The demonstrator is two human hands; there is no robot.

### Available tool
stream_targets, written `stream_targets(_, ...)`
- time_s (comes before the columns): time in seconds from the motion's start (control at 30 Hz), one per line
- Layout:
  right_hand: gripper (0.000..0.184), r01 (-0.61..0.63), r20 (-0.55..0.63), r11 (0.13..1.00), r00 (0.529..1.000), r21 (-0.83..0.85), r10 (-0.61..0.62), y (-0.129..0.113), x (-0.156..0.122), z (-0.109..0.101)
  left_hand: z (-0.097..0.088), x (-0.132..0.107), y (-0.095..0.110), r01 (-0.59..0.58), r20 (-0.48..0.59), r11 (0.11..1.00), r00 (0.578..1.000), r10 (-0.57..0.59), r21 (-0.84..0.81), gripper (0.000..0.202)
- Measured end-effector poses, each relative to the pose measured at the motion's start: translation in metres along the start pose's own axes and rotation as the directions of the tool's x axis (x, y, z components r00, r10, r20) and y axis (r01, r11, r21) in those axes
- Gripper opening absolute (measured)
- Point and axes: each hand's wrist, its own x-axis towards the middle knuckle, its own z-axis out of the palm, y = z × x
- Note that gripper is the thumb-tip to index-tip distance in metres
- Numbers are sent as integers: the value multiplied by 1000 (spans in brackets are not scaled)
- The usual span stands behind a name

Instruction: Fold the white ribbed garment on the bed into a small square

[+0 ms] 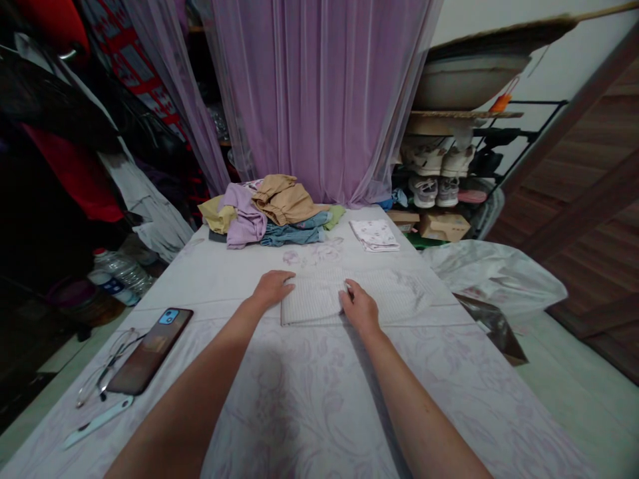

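While 1 patterned white cloth square lies folded right of centre, the pale striped cloth mid-frame seems part-folded – left hand loosely curled, right hand half-open on it, any pinch unclear – and the crumpled multicoloured clothes heap, upper centre-left, looks unfolded

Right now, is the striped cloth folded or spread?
Partly folded: the striped cloth looks layered on its left, up to the right hand; the rest lies flat farther right.

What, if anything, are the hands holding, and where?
The left hand touches the striped cloth at its far left corner; the right hand, its middle. Whether either grips is unclear.
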Motion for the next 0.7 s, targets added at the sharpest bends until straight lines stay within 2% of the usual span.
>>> stream_targets(0.23,44,-21,-34,999,999,43,22,0,-3,3,2,11,-1,-2,-1,999,1000,2,36,22)
stream_targets(0.33,44,-62,4,996,998,68,62,1,0,1,6,5,-1,22,-37,999,999,-21,27,29)
stream_targets(0.47,46,-137,64,966,990,221,126,-2,9,-5,13,-18,3,-19,-173,996,985,4,-87,44)
stream_targets(0.53,48,-210,126,893,977,397,173,-12,15,-9,19,-34,9,-91,-214,986,975,59,-142,54)
stream_targets(0.57,50,-254,167,829,966,498,196,-19,18,-11,22,-42,13,-119,-214,981,973,86,-150,63)
stream_targets(0.63,53,-331,242,656,944,678,226,-38,23,-15,31,-55,22,-138,-207,981,972,108,-134,82)
stream_targets(0.7,56,-356,277,476,933,804,230,-59,26,-19,40,-66,28,-105,-219,991,972,83,-88,88)
